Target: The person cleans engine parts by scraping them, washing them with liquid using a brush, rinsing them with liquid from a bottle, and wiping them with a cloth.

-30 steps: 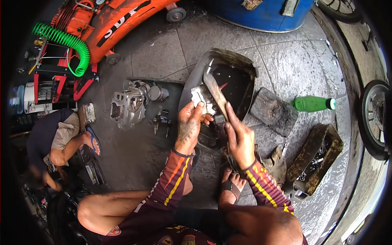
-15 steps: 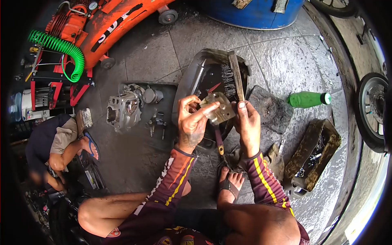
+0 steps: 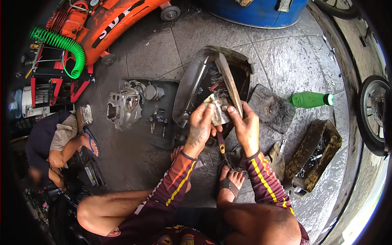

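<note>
My left hand [image 3: 199,125] is closed on the edge of a small flat metal plate with holes [image 3: 220,111]. In my right hand [image 3: 246,127] is a wire brush [image 3: 230,79], gripped at the lower end of its long wooden handle. The brush lies tilted against the right side of the plate, its bristles mostly hidden behind the wood. Both hands are over a dark, grimy basin [image 3: 185,87]. A paintbrush-like tool's purple handle [image 3: 221,141] sticks out below the plate.
Left of the basin, a dark tray [image 3: 165,136] holds an engine casing [image 3: 124,106], a piston [image 3: 153,92] and small parts. To the right are a blackened block [image 3: 271,108], a green bottle [image 3: 312,99] and a dirty open box [image 3: 292,167]. Another person [image 3: 51,136] crouches at left.
The wire brush has turned over and come against the plate, its bristles no longer facing left in plain view. My left hand has shifted its grip, and the plate has tilted.
</note>
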Demonstrator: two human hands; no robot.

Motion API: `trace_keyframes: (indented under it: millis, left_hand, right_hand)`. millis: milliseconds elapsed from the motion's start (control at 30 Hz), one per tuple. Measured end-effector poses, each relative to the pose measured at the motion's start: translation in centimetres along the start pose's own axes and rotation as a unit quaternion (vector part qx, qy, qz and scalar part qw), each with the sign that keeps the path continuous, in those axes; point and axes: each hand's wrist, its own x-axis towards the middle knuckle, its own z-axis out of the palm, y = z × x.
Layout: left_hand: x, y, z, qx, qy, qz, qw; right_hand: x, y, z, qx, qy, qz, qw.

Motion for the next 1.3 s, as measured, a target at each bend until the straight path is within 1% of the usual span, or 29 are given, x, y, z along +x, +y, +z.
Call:
trace_keyframes:
  millis: [33, 67, 100, 167, 200, 233, 267, 300, 333, 400, 433, 500, 567, 600, 633, 700, 767, 800, 833, 900, 933, 967, 1000, 1033, 1067, 1100, 1167, 1233, 1300]
  left_hand:
    - [0.6, 0.1, -0.3, 0.004, 0.040, 0.008, 0.999]
    - [1.4, -0.5, -0.6, 0.039, 0.089, 0.084, 0.992]
    - [2.0, -0.2, -1.0, 0.092, 0.122, 0.122, 0.981]
    - [1.9, 0.3, -1.5, 0.170, 0.144, 0.123, 0.967]
    - [1.8, 0.0, -1.5, 0.241, 0.156, 0.151, 0.946]
    - [1.8, -0.5, -1.4, 0.310, 0.165, 0.180, 0.919]
    - [1.6, -1.3, -1.3, 0.303, 0.150, 0.163, 0.927]
    - [0.8, -1.1, -0.4, 0.289, 0.151, 0.168, 0.930]
    - [0.7, -1.8, -0.3, 0.290, 0.160, 0.181, 0.926]
    - [0.7, -1.8, -0.7, 0.277, 0.171, 0.167, 0.931]
    - [0.9, -1.5, -1.1, 0.275, 0.181, 0.163, 0.930]
    - [1.4, 0.3, -1.9, 0.277, 0.209, 0.124, 0.929]
    - [2.2, -0.4, -2.6, 0.299, 0.216, 0.135, 0.919]
    - [2.3, -1.1, -2.5, 0.321, 0.212, 0.140, 0.912]
    - [1.4, -0.3, -1.3, 0.256, 0.179, 0.087, 0.946]
    - [0.2, -1.3, 0.3, 0.181, 0.167, 0.099, 0.964]
    - [0.3, -1.8, -0.3, 0.138, 0.164, 0.097, 0.972]
    - [0.9, -1.4, -1.0, 0.134, 0.172, 0.098, 0.971]
    - [1.7, -0.9, -1.7, 0.126, 0.185, 0.103, 0.969]
    - [2.3, 0.5, -2.3, 0.160, 0.188, 0.087, 0.965]
    - [2.4, -0.1, -2.1, 0.191, 0.183, 0.102, 0.959]
    - [2.0, -1.0, -1.5, 0.221, 0.174, 0.112, 0.953]
    - [0.4, -0.4, 0.0, 0.168, 0.140, 0.072, 0.973]
    - [-0.1, -1.0, 0.5, 0.165, 0.137, 0.090, 0.972]
    - [-0.2, -1.1, 0.6, 0.158, 0.145, 0.084, 0.973]
    - [-0.2, -0.5, 0.6, 0.151, 0.161, 0.081, 0.972]
    - [1.6, 0.1, -1.3, 0.169, 0.179, 0.098, 0.964]
    - [2.3, 0.4, -2.1, 0.177, 0.186, 0.090, 0.962]
    - [1.7, -0.5, -1.4, 0.183, 0.164, 0.097, 0.964]
  right_hand:
    - [-0.6, -0.7, -0.3, -0.001, -0.002, -0.001, 1.000]
    - [-1.3, -1.2, -0.4, -0.018, 0.028, -0.030, 0.999]
    - [-1.8, -1.4, -0.6, -0.032, 0.049, -0.059, 0.996]
    - [-3.1, -0.9, -1.1, -0.090, -0.007, -0.120, 0.989]
    - [-3.5, -0.4, -1.0, -0.111, -0.030, -0.138, 0.984]
    - [-3.3, -0.3, -0.7, -0.120, -0.029, -0.151, 0.981]
    - [-2.5, -0.1, -0.2, -0.120, -0.022, -0.158, 0.980]
    - [-1.5, 0.0, 0.3, -0.122, -0.010, -0.167, 0.978]
    - [-0.4, 0.0, 0.7, -0.127, -0.002, -0.172, 0.977]
    - [1.2, 0.0, 0.9, -0.153, 0.003, -0.191, 0.970]
    - [0.8, -0.4, 0.5, -0.150, 0.004, -0.194, 0.970]
    - [-0.5, -1.3, -0.5, -0.102, 0.001, -0.146, 0.984]
    - [-2.9, -0.2, 0.0, -0.128, -0.032, -0.158, 0.979]
    - [-2.8, 0.4, 0.8, -0.118, -0.019, -0.157, 0.980]
    - [-1.8, 0.5, 1.2, -0.113, -0.001, -0.159, 0.981]
    - [0.2, 0.7, 2.0, -0.101, 0.035, -0.163, 0.981]
    - [0.5, 0.2, 1.0, -0.106, 0.018, -0.164, 0.981]
    - [-0.3, 0.1, 0.6, -0.093, 0.026, -0.177, 0.979]
    - [-1.6, -0.1, 0.3, -0.094, 0.010, -0.172, 0.980]
    - [-3.5, 0.4, 0.6, -0.099, -0.008, -0.160, 0.982]
    - [-4.0, 0.9, 1.2, -0.103, -0.009, -0.152, 0.983]
    - [-2.5, 1.4, 1.4, -0.104, 0.007, -0.160, 0.982]
    - [-1.0, 1.7, 1.7, -0.104, 0.024, -0.168, 0.980]
    - [0.7, 1.7, 1.5, -0.126, 0.028, -0.166, 0.978]
    - [1.0, 1.3, 0.9, -0.156, 0.014, -0.165, 0.974]
    - [0.8, 1.2, 0.6, -0.123, 0.023, -0.185, 0.975]
    - [-1.1, -0.9, -0.7, -0.093, 0.020, -0.162, 0.982]
    - [-3.0, -0.2, -0.2, -0.107, 0.006, -0.190, 0.976]
    - [-1.9, 0.6, 0.9, -0.108, 0.009, -0.168, 0.980]
